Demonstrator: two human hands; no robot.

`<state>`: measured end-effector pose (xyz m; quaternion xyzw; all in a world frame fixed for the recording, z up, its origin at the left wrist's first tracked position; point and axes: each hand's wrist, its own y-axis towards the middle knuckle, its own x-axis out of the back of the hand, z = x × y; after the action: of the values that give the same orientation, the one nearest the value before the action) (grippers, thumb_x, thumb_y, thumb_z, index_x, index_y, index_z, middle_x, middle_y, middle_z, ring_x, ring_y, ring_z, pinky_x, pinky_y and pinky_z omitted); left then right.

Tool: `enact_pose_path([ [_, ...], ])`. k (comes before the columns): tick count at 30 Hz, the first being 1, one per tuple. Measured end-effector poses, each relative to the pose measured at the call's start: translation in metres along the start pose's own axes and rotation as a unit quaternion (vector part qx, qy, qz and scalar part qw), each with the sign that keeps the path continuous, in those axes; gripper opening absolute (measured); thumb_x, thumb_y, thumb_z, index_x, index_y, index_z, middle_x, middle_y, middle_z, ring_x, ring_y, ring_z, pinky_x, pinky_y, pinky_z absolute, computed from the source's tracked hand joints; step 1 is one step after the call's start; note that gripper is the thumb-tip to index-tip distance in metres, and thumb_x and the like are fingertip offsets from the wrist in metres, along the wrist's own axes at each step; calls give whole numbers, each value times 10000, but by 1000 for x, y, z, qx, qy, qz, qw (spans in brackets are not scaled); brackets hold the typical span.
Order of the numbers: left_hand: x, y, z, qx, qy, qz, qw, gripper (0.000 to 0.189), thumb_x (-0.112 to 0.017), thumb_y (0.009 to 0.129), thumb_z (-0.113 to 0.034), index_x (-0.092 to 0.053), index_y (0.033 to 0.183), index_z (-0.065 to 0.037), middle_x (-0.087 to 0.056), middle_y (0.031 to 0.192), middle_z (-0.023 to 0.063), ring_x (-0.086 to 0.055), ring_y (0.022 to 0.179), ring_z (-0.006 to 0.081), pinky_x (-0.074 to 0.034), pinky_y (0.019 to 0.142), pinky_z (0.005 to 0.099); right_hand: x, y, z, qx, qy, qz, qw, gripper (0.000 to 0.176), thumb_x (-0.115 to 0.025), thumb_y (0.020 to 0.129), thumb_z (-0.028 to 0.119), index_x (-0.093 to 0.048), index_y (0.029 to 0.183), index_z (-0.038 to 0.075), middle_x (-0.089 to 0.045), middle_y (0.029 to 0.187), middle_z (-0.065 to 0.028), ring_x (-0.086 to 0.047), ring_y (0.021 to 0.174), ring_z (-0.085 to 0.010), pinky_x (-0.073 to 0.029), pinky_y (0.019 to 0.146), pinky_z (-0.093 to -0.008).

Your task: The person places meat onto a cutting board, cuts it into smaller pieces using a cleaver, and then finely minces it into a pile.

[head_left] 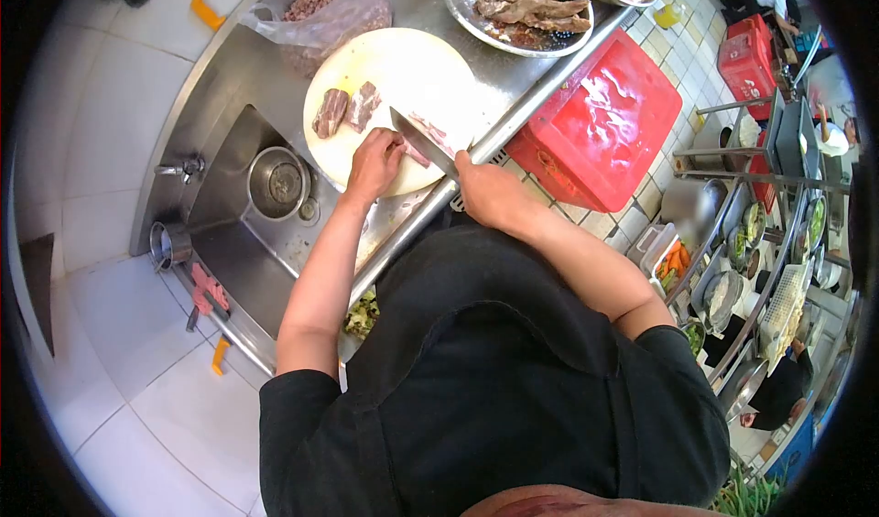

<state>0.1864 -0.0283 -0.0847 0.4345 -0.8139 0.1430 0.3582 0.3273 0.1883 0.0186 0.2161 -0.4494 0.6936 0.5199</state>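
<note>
My right hand (492, 190) is closed around the handle of a kitchen knife (425, 142), its blade slanting up and left over a round white cutting board (430, 64). My left hand (376, 163) has its fingers curled onto a strip of raw meat (414, 154) close beside the blade. Beyond the knife lie more thin pieces of meat (430, 130). Two thicker chunks of meat, one a dark chunk (330, 113) and one a paler chunk (363, 106), rest on the board's left part. My fingertips partly hide the strip.
A plastic bag of diced meat (330, 4) stands behind the board, and a metal bowl of large meat pieces (531, 13) at the back right. Left is a sink (220, 251) holding a metal pot (277, 183). A red crate (600, 119) borders the counter; shelves and other people are farther right.
</note>
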Motion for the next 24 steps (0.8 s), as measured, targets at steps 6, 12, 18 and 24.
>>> enact_pose_path([
  [6, -1, -2, -3, 27, -6, -13, 1000, 197, -793, 939, -123, -750, 1090, -4, -731, 1084, 160, -740, 966, 325, -587, 865, 392, 1, -9, 4, -3, 0, 22, 1000, 290, -517, 947, 22, -484, 1221, -64, -728, 941, -332, -736, 953, -483, -564, 845, -590],
  [12, -6, -3, 4, 21, -16, -25, 999, 156, -738, 949, -124, -761, 1067, -24, -741, 1085, 169, -716, 985, 360, -567, 882, 440, -17, 1, -6, 28, 9, -7, 1000, 379, -486, 990, 55, -519, 1344, -77, -751, 1030, -291, -735, 970, -489, -578, 866, -575],
  [18, -18, -5, 27, 8, -2, -13, 1000, 121, -737, 938, -70, -740, 1026, 13, -724, 1018, 193, -702, 951, 363, -568, 861, 424, -21, 0, 8, 12, -6, -9, 1000, 348, -579, 952, 56, -542, 1270, -81, -745, 862, -276, -770, 808, -442, -599, 673, -557],
  [24, -21, -6, 29, 23, 17, 5, 1000, 187, -741, 983, -90, -702, 1098, 52, -700, 1057, 167, -699, 950, 328, -560, 872, 409, -29, -4, 10, 6, 27, -56, 998, 254, -587, 955, 84, -567, 1168, -53, -743, 834, -256, -766, 765, -434, -593, 652, -554],
])
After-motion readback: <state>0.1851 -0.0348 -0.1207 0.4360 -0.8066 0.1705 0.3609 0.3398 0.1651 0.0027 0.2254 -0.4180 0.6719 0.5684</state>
